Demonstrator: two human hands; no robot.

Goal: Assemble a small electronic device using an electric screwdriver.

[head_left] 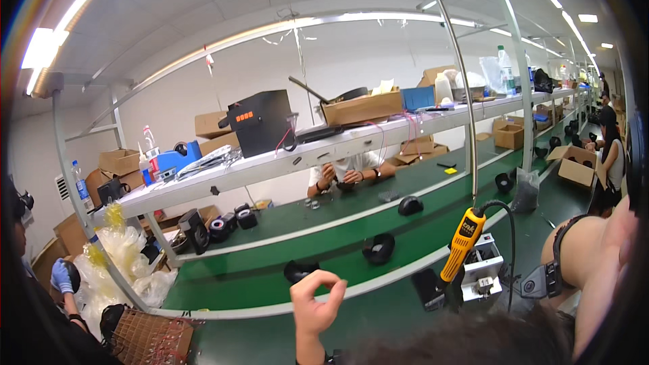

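Note:
My left hand is raised at the near edge of the green conveyor belt. Its fingers curl toward the thumb in a loop, and I see nothing between them. Just behind it on the belt lies a black rounded part, with a second black cup-shaped part farther right. My right arm is at the right rim, a dark-strapped watch on it; my right hand is close to the camera, its fingers not clear. A yellow electric screwdriver hangs above a grey metal fixture.
Across the belt, a person's hands work on a dark part. At left, a blue-gloved hand holds a black part. A shelf carries boxes and bottles. A wire basket stands lower left; a plastic bag lies right.

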